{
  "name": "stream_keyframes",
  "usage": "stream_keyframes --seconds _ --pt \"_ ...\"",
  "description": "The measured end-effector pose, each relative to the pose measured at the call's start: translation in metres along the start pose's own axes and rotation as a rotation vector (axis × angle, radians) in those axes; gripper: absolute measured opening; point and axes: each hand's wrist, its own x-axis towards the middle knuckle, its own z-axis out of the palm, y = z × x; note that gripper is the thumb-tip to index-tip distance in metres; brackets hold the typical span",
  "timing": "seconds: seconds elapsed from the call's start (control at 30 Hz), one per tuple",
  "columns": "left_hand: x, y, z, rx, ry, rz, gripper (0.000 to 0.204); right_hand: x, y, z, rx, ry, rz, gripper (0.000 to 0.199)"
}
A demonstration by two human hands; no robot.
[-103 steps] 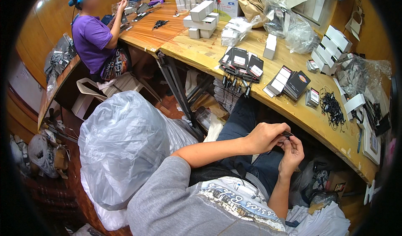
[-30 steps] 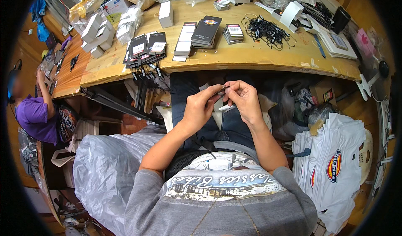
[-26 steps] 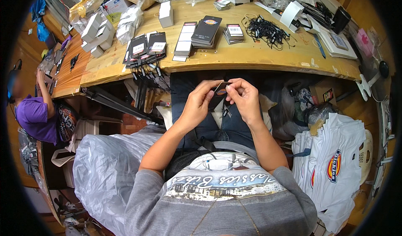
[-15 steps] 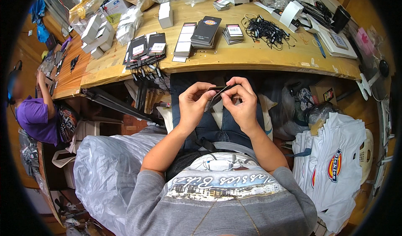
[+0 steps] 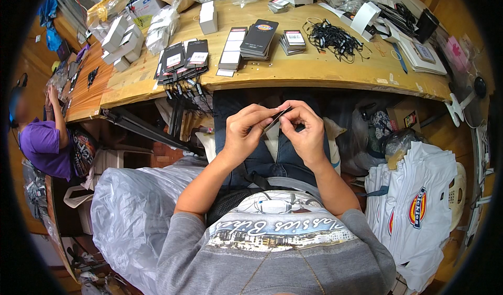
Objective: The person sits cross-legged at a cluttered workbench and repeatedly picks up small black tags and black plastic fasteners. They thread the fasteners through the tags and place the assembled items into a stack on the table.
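Both my hands meet over my lap, just below the wooden table's (image 5: 314, 72) front edge. My left hand (image 5: 245, 132) and my right hand (image 5: 306, 130) pinch a small dark card tag (image 5: 276, 118) between their fingertips, tilted edge-on toward me. Its string is too small to make out. On the table ahead lie a stack of dark tags (image 5: 259, 37), a smaller stack of tags (image 5: 293, 39) and a heap of black strings (image 5: 332, 36).
A row of dark tags (image 5: 181, 64) hangs over the table edge at left. White boxes (image 5: 118, 41) stand further left. A large grey plastic bag (image 5: 133, 211) sits by my left side, folded white garments (image 5: 414, 211) by my right. A person in purple (image 5: 44, 143) works at far left.
My view swung from the left side to straight ahead. In the last second my hands drew closer together over my lap, turning the tag between the fingertips.
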Motion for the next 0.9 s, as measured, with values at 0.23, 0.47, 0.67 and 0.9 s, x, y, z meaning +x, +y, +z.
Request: stream_keyframes --seconds 0.23,0.47,0.67,0.9 --pt "0.006 -0.004 -0.013 -0.115 -0.189 -0.083 0.018 -0.002 0.007 -0.001 0.081 -0.058 0.025 0.008" --pt "0.007 -0.021 -0.014 -0.636 -0.249 -0.485 0.012 -0.002 0.008 0.002 0.341 -0.072 0.075 0.018" --pt "0.004 -0.018 -0.001 -0.504 -0.169 -0.432 0.009 0.001 0.012 -0.007 0.313 -0.239 0.133 0.032" --pt "0.011 -0.003 -0.018 -0.049 0.037 -0.175 0.003 0.005 0.007 -0.013 0.398 -0.267 0.311 0.026"
